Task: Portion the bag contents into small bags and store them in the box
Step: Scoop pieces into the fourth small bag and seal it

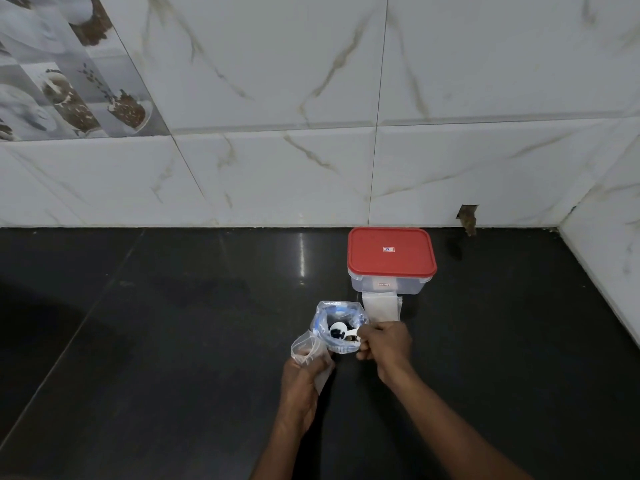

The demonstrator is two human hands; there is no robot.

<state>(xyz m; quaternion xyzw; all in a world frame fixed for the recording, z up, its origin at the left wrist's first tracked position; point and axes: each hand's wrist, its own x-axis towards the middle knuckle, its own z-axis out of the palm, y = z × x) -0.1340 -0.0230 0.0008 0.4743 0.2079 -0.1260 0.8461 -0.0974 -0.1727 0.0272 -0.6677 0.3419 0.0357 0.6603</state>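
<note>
Right hand (384, 344), black countertop (173, 323), tiled wall (277, 150)

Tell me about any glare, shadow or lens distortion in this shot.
Head view: a bright vertical glare streak on the glossy counter left of the box; a soft shadow at the counter's left; wide-angle lens skews tile lines on the wall; inside the bag looks dim.

Right hand (386, 344) holds spoon (337, 330) in bag (343, 308)

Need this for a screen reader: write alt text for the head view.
The right hand holds a white scoop in an open bag; the left hand grips a small clear bag. A closed red-lidded box sits behind them.
</note>
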